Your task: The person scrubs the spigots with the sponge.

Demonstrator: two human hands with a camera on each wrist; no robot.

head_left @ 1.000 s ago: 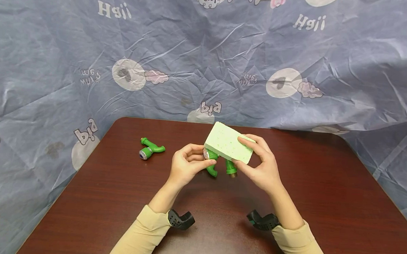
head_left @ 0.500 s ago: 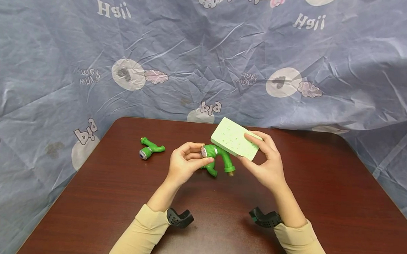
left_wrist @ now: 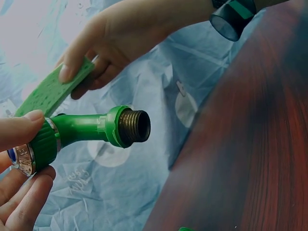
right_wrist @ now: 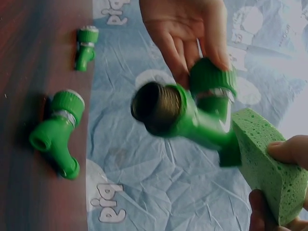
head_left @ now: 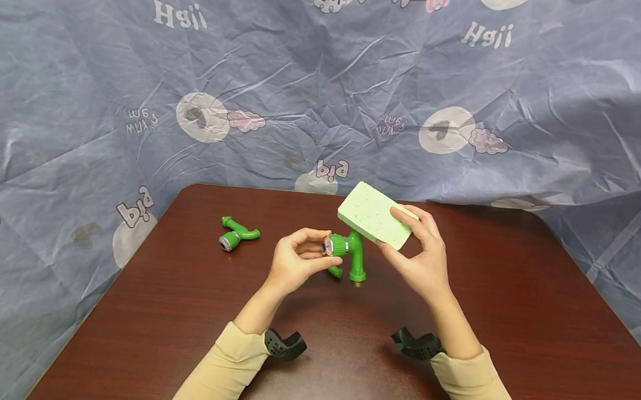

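Note:
In the head view my left hand [head_left: 294, 261] pinches the round ribbed knob of a green faucet [head_left: 357, 257], held up above the table. Its brass threaded end [left_wrist: 136, 126] points toward the table side in the left wrist view. My right hand [head_left: 424, 256] grips a light green sponge [head_left: 375, 216] by its right end, thumb below and fingers on top. The sponge lies against or just over the faucet's far part, hiding some of it; the right wrist view has the sponge's edge [right_wrist: 260, 159] beside the green spout.
A second green faucet [head_left: 335, 272] lies on the table behind the left hand, mostly hidden in the head view. Another green faucet [head_left: 237, 234] lies farther left on the dark red-brown table [head_left: 179, 313]. A printed blue-grey cloth [head_left: 313, 94] hangs behind.
The sponge has moved right and slightly up, uncovering more of the held faucet. The faucet has turned, its threaded end now pointing more straight down in the head view. The faucets on the table stay put.

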